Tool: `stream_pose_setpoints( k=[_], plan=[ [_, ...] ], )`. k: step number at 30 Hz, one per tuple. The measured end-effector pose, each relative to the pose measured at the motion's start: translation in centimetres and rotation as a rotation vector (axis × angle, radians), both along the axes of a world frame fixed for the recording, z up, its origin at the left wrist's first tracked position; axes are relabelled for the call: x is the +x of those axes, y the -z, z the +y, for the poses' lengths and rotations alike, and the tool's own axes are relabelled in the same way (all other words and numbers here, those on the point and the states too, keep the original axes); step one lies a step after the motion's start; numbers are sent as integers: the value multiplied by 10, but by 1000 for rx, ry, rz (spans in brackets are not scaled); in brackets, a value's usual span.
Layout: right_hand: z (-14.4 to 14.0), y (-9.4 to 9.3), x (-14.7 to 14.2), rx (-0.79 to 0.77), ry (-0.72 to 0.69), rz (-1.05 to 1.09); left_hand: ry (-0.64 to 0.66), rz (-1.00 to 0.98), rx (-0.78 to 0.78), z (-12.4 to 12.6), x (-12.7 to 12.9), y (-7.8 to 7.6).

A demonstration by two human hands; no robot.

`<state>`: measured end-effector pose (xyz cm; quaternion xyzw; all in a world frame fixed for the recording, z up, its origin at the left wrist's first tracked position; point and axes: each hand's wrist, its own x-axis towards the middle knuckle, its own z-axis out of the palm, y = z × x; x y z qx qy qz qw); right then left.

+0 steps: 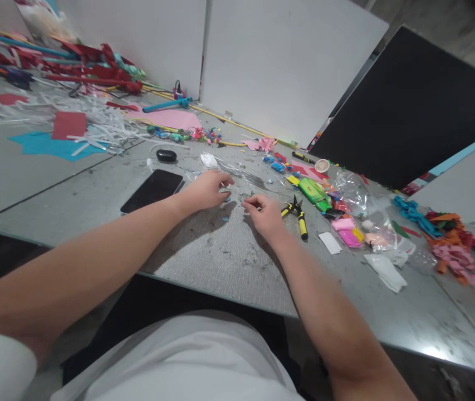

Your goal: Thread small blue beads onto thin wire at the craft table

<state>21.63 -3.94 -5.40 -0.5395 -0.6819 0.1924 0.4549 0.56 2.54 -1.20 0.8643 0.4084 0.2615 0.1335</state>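
Observation:
Both my hands rest on a grey table (pixel 229 262) near its middle. My left hand (pixel 207 189) lies palm down, its fingertips touching small blue bits (pixel 225 199) and a clear plastic wrapper (pixel 237 174). My right hand (pixel 264 211) is curled, with thumb and forefinger pinched together on something too small to make out. Yellow-handled pliers (pixel 298 214) lie just right of my right hand.
A black phone (pixel 152 190) and a black earbud case (pixel 166 156) lie left of my hands. Green, pink and red craft pieces and plastic bags (pixel 346 206) crowd the right. Paper scraps (pixel 95 131) and red sticks fill the far left. White and black boards stand behind.

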Motion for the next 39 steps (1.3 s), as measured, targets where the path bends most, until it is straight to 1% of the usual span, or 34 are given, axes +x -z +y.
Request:
stream_pose_setpoints(
  k=[3,5,9,14,18,21,24,28,30,32,35,37,39],
  plan=[
    [-3,0,-3,30,-25,50,-42,-148,-115,-6,4,-5],
    [-3,1,-4,71,-34,89,-58,-155,-172,-11,6,-6],
    [-4,0,-6,115,-32,108,-36,-94,-176,-16,8,-8],
    [-5,-3,-9,109,45,160,-36,-60,-139,-15,6,-8],
    [-4,-3,-10,50,24,242,-2,-58,-144,-14,6,-8],
    [-4,-3,-11,88,-22,228,30,-65,-154,-13,6,-10],
    [-8,-6,-14,114,-30,190,70,-78,-187,-12,7,-11],
    [-15,-11,-20,31,-5,229,131,-104,-258,-11,6,-11],
    [-18,-12,-22,23,-19,248,171,-118,-294,-11,6,-12],
    [-18,-11,-21,62,-50,256,196,-130,-327,-12,6,-12],
    [-15,-8,-18,166,-92,230,194,-144,-344,-12,5,-14],
    [-13,-8,-17,208,-77,200,185,-146,-339,-11,4,-14],
    [-13,-8,-18,212,-30,183,187,-152,-347,-9,4,-12]
  ],
)
